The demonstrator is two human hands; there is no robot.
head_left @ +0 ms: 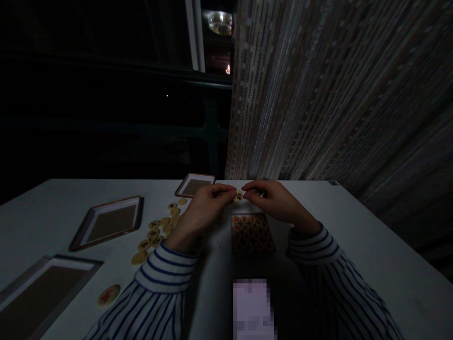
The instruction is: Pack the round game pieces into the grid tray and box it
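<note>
Dim white table. Nearest, a pixelated pale rectangle; beyond it, compact rows of round pieces. Past these, the left hand pinches a disc-shaped piece, marked face toward the viewer (round, so no long axis). The right hand's fingertips nearly meet beside it, contact unclear. Left forearm partly hides scattered pieces. Behind hangs a strand curtain.

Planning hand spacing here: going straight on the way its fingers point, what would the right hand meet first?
Most likely the piece between the hands, then the left hand beyond it. Whether the right hand already touches the piece is unclear.
</note>
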